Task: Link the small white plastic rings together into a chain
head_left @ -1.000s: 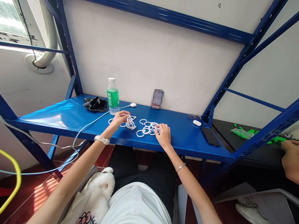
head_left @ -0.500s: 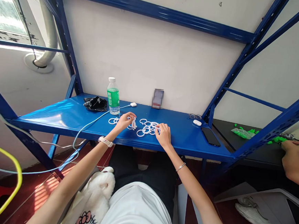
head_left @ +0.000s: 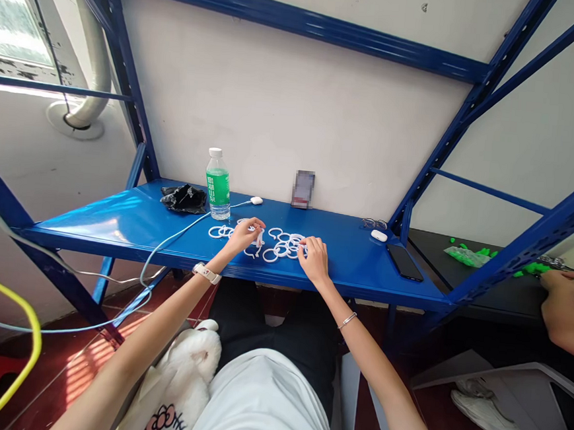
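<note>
My left hand (head_left: 246, 234) is pinched closed on several white plastic rings, which hang from its fingertips just over the blue shelf (head_left: 357, 267). Loose white rings (head_left: 220, 231) lie to the left of that hand, partly hidden behind it. Between my hands spreads a pile of white rings (head_left: 280, 246), overlapping one another. At the pile's right edge, my right hand (head_left: 315, 258) has its fingers curled and its thumb and forefinger closed on a white ring; the fingers hide most of the grip.
Behind the rings stand a water bottle (head_left: 218, 186) and a crumpled black bag (head_left: 183, 199). A blue cable (head_left: 173, 238) crosses the shelf's left part. A phone (head_left: 303, 190) leans on the wall; another phone (head_left: 404, 262), a white case (head_left: 379, 235) and glasses (head_left: 374, 223) lie right. Another person's hands (head_left: 567, 283) work farther right.
My left hand has moved slightly to the right with the rings, toward the pile. More loose rings show behind it. My right hand has stayed in place.
</note>
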Tool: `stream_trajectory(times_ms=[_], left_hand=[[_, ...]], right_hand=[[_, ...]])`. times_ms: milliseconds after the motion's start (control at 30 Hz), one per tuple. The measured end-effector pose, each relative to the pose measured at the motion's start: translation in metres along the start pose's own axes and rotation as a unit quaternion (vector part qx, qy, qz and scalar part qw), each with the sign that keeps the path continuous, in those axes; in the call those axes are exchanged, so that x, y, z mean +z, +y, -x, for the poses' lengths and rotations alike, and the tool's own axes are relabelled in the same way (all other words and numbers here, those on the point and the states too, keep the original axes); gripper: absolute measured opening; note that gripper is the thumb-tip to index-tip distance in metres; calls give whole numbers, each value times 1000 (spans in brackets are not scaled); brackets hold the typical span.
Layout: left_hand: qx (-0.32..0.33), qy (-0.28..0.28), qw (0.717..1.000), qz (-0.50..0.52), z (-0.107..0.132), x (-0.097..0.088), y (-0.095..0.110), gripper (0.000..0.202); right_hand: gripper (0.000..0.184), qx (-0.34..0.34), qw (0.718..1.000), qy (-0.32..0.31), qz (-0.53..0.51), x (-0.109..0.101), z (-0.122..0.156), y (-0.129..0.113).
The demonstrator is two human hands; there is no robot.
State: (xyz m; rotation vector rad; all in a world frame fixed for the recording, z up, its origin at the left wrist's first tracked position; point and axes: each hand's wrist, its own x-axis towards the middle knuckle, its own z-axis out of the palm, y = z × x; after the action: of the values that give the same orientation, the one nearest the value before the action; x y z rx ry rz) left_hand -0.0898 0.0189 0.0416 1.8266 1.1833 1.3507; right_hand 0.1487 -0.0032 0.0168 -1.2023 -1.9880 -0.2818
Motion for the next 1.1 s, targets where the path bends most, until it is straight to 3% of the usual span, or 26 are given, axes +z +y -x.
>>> stream_trajectory(times_ms=[267,467,767,900,1100], left_hand=[[11,64,997,53,1,-11,22,28],[12,74,993,93,5,-15,42,30],[15,4,990,139,14,3,62,30],[16,-25,988,150,18,13,66,32],[-20,-65,977,204,18,15,60,32]], right_hand=[[15,-3,1000,0,-3,1,0,1],[18,-18,1000,-2,-24,-2,0,-2],[32,-58,993,-16,-102,-17,-4,-13],[34,-61,985,-62,-149,-22,-6,-26],[34,26,947,-102,-303,-18,-8,-31]])
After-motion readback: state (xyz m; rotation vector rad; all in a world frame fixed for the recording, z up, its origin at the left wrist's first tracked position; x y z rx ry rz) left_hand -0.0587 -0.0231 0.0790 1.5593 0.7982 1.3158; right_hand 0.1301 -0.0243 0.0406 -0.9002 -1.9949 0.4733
